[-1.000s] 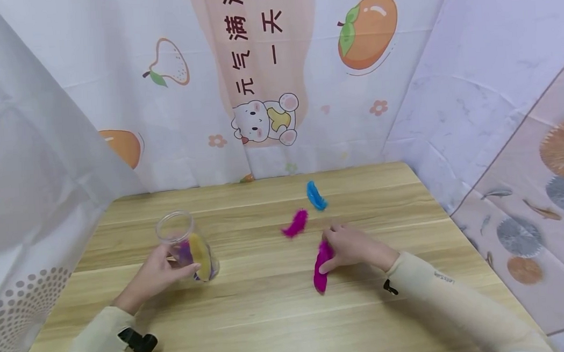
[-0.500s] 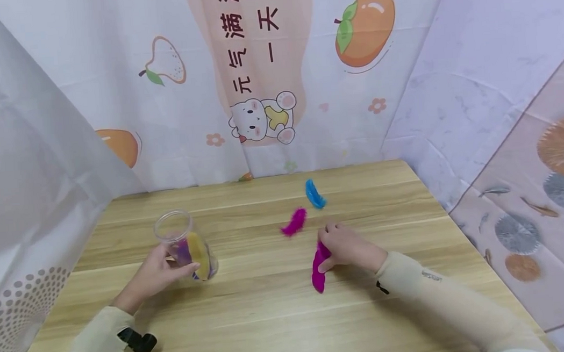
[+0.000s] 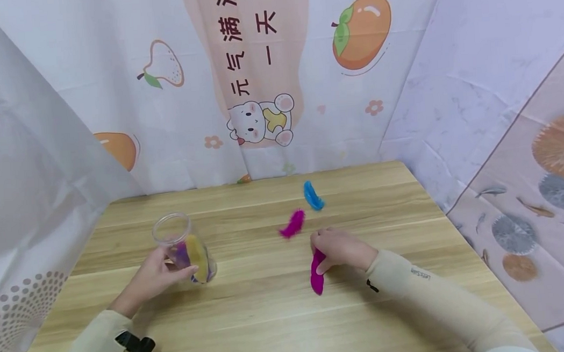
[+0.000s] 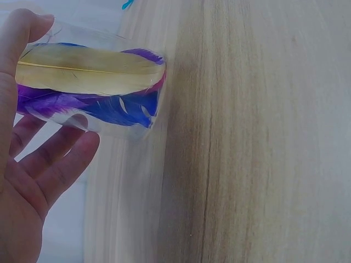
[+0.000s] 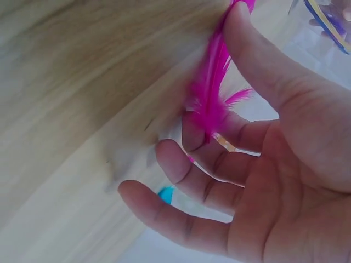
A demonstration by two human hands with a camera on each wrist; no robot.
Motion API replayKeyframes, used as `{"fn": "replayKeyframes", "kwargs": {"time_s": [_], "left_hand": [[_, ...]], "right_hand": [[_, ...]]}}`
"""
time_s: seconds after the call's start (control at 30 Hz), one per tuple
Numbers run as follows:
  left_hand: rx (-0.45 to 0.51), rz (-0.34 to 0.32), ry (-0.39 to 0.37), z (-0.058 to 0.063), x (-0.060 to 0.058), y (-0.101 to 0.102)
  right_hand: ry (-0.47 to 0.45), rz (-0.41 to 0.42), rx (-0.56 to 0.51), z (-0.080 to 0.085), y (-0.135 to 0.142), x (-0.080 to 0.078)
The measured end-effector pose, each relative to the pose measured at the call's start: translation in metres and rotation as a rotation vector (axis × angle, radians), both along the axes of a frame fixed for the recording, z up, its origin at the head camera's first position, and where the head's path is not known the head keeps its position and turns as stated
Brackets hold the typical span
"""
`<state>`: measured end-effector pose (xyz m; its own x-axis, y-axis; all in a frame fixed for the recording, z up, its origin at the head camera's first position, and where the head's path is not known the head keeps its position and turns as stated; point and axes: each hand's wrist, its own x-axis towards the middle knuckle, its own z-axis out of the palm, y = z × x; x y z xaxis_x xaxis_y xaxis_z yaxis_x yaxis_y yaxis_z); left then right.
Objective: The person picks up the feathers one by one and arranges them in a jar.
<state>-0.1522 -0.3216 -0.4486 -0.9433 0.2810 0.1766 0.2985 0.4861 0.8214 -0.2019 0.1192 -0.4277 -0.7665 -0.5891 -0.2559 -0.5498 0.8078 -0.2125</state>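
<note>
My left hand (image 3: 154,275) grips a clear plastic cup (image 3: 171,228) at the table's left side, thumb on one side and fingers round the other. Inside the cup are several feathers; the left wrist view shows a yellow feather (image 4: 88,68) against the wall, with purple and blue ones (image 4: 123,109) beside it. At the middle right, a magenta feather (image 3: 317,281) is between the thumb and fingers of my right hand (image 3: 340,248). The right wrist view shows the thumb on the shaft of this feather (image 5: 216,71), its fluffy base by the fingertips.
Beyond my right hand, a smaller magenta feather (image 3: 293,224) lies on the wooden table (image 3: 252,318). A blue feather (image 3: 313,195) lies farther back. Printed curtains (image 3: 186,122) hang along the table's back edge and at both sides.
My right hand has shifted slightly left, and the upper end of the magenta feather has come left with it. My left hand and the cup stay nearly where they were.
</note>
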Motion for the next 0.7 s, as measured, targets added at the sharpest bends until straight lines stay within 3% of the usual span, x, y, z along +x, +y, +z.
{"fn": "replayKeyframes", "kwargs": {"time_s": [0.47,0.7], "left_hand": [[-0.032,0.029,-0.021,0.003,0.0047,-0.0008],[-0.018,0.007,-0.006,0.0023,0.0016,-0.0002]], "right_hand": [[-0.024,-0.003,0.024,-0.0017,-0.0038,-0.0022],[0.091,0.036,0.06,-0.0015,-0.0039,-0.001]]}}
